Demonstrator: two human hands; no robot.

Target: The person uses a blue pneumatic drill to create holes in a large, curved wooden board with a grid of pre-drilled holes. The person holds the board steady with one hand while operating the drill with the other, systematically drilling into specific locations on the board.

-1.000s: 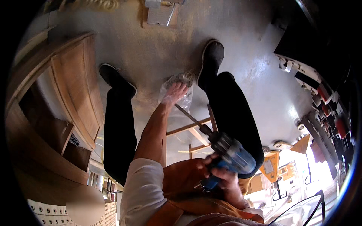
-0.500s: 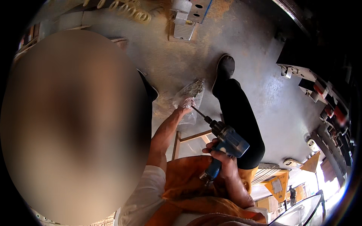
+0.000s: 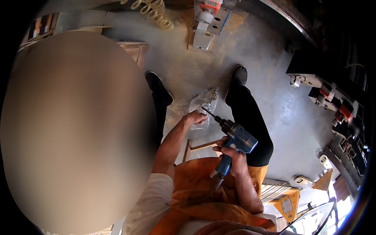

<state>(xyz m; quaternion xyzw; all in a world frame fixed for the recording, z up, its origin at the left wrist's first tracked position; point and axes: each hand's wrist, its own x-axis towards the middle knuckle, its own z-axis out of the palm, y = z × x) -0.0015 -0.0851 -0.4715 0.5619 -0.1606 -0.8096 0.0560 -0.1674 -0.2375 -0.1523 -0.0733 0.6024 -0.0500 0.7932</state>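
My left hand (image 3: 196,118) is closed on a clear plastic bag (image 3: 199,105), in front of me and above the floor. Small metallic-looking pieces gather at the bag's far end; I cannot make out their kind. In my right hand (image 3: 232,153) is a blue pistol-grip power driver (image 3: 243,138), with my fingers wrapped round its handle. Its long thin bit points up and left, the tip overlapping the bag close to my left fingers. Whether tip and bag touch, I cannot tell. Metal fittings show at the base of the handle.
Below the bag is part of a wooden frame (image 3: 203,146). A foot pedal (image 3: 203,39) stands on the floor ahead, near a coiled cream hose (image 3: 156,15). Dark machinery with red parts (image 3: 346,112) lines the right side. A large blurred patch hides the left.
The view has shifted a little. My left hand's fingers now show more clearly outside the plastic. The driver stays in my right hand, its bit still pointing at the bag.
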